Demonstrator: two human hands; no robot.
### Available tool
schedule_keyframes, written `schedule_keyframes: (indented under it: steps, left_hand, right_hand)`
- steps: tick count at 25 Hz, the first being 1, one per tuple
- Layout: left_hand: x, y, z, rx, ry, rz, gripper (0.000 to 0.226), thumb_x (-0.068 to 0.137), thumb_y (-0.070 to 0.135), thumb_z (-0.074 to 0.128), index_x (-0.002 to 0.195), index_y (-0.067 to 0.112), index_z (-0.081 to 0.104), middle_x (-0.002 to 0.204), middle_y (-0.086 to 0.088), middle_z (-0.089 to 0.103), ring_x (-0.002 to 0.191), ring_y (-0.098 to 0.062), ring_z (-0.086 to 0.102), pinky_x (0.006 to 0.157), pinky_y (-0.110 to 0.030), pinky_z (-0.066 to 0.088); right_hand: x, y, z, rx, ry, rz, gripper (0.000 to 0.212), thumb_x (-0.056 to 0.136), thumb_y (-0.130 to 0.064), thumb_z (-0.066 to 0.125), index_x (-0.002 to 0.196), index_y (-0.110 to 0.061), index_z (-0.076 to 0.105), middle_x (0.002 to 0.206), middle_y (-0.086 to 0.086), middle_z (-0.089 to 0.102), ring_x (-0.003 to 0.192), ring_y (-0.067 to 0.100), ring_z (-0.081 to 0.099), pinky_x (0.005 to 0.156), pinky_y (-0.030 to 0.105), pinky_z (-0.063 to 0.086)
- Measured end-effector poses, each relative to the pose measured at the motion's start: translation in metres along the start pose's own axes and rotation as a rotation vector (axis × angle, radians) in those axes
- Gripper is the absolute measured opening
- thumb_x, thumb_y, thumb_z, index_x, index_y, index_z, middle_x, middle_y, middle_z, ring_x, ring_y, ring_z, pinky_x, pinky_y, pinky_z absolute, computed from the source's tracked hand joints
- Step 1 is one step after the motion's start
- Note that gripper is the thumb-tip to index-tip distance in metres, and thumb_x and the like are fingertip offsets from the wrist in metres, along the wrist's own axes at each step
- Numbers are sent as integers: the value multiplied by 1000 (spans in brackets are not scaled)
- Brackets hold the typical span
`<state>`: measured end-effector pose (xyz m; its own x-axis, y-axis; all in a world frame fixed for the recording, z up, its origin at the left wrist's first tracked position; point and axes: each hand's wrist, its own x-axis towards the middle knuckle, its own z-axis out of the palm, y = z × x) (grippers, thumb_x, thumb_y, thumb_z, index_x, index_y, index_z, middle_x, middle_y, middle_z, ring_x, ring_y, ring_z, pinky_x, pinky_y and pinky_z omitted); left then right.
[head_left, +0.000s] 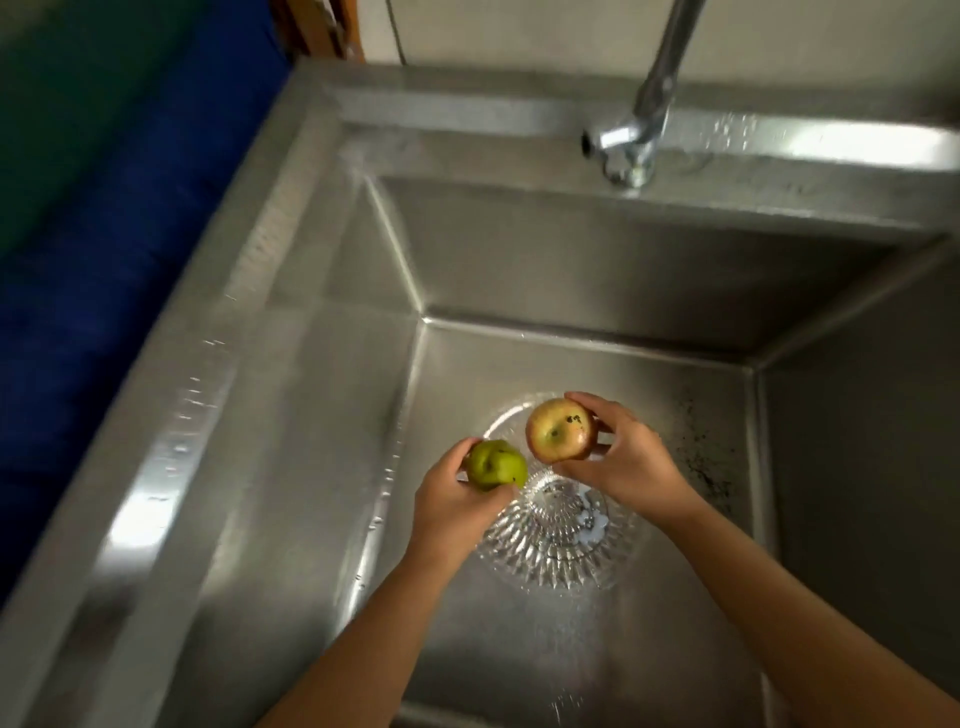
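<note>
My left hand grips a small green apple over the bottom of a steel sink. My right hand holds a larger red-yellow apple with dark specks on its skin, just right of the green one. Both fruits hang above a clear cut-glass bowl that stands on the sink floor. The two apples are close together but apart.
A chrome tap rises from the sink's back rim, its spout out of frame. Dark specks of dirt lie on the sink floor at the right. A blue and green surface borders the sink on the left.
</note>
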<state>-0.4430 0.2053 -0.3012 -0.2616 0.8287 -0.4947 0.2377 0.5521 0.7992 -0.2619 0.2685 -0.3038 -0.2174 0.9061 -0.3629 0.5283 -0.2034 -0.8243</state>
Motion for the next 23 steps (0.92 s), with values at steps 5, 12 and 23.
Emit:
schedule_keyframes:
  steps: [5, 12, 23]
  left_hand:
    - [-43, 92, -95, -106, 134, 67, 49, 46, 34, 74, 93, 35, 60, 87, 8, 68, 77, -5, 67, 71, -21, 53]
    - [-99, 150, -256, -165, 381, 146, 39, 56, 19, 77, 87, 34, 61, 92, 0, 68, 82, -16, 63, 82, -42, 53]
    - [-99, 66, -442, -194, 621, -91, 57, 67, 17, 79, 118, 19, 56, 117, -6, 58, 106, -25, 59, 91, -47, 52]
  right_hand:
    - [-33, -139, -16, 105, -11, -144, 71, 56, -11, 85, 117, -30, 55, 113, -4, 62, 97, 6, 62, 86, 23, 54]
    - [-39, -309, 32, 145, -143, -336, 66, 57, -13, 84, 115, -29, 56, 104, -4, 64, 91, 9, 63, 76, 15, 53]
    - [-2, -411, 236, -3, -260, -396, 71, 60, -18, 82, 124, -21, 53, 121, 2, 60, 106, 14, 56, 92, 24, 43]
